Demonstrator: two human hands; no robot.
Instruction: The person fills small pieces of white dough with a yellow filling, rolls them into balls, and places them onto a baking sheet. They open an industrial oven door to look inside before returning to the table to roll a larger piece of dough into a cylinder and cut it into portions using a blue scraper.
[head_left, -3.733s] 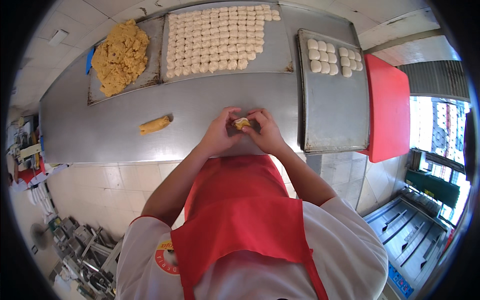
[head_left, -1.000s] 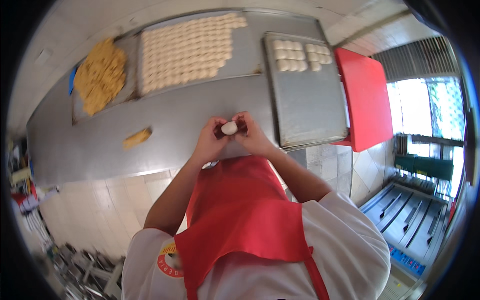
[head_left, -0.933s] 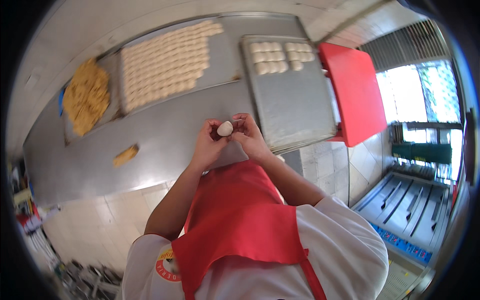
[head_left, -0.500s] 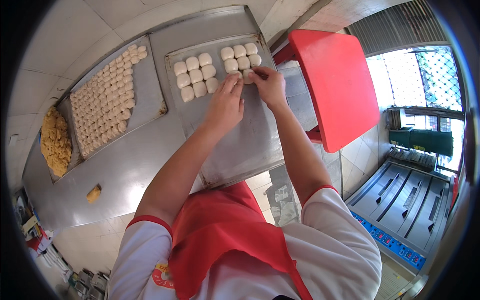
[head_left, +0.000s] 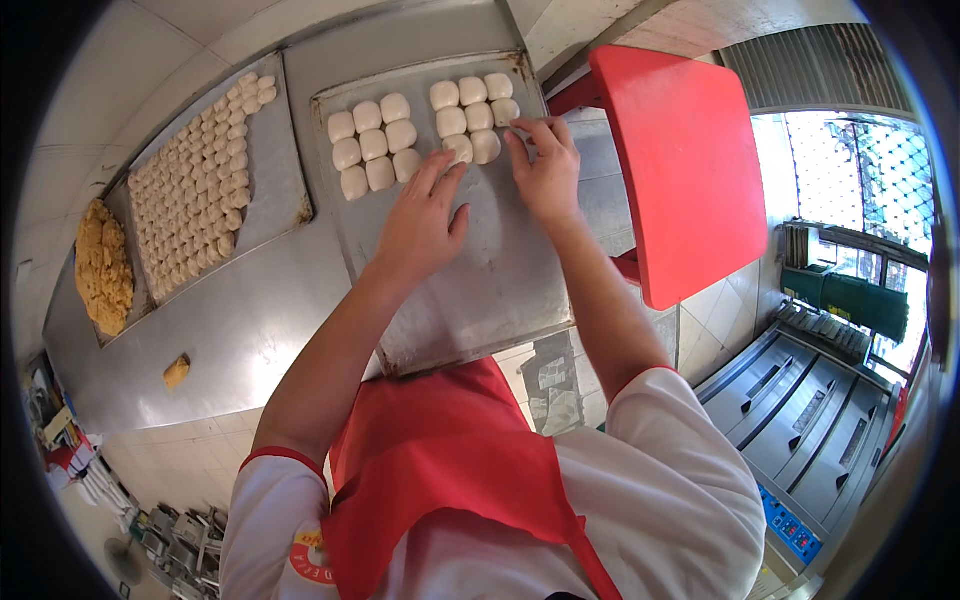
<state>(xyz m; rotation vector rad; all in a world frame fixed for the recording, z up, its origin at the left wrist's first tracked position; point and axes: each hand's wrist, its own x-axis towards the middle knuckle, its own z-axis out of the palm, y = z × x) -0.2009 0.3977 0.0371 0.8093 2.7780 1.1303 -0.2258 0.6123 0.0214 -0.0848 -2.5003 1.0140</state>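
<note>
Over a metal tray (head_left: 460, 290) my left hand (head_left: 418, 225) has its fingers apart, the tips beside a white dough ball (head_left: 458, 147) at the front of the right-hand group. My right hand (head_left: 545, 172) is just right of that group, fingers curved but apart, its tips close to the end balls (head_left: 486, 146). Neither hand appears to grip anything. A second group of smooth, rounded dough balls (head_left: 374, 145) lies on the left half of the same tray, in rows.
Another tray holds many small dough pieces (head_left: 190, 190); beside it lie a yellow crumbly mass (head_left: 102, 265) and, nearer, a small yellow piece (head_left: 176, 372) on the steel table (head_left: 240, 340). A red plastic surface (head_left: 690, 180) stands at right, with a steel oven (head_left: 790, 420) below it.
My view has turned rightward. My hands have moved from the table's front, where they held a dough ball, to the tray; since the last frame they have let go and parted slightly.
</note>
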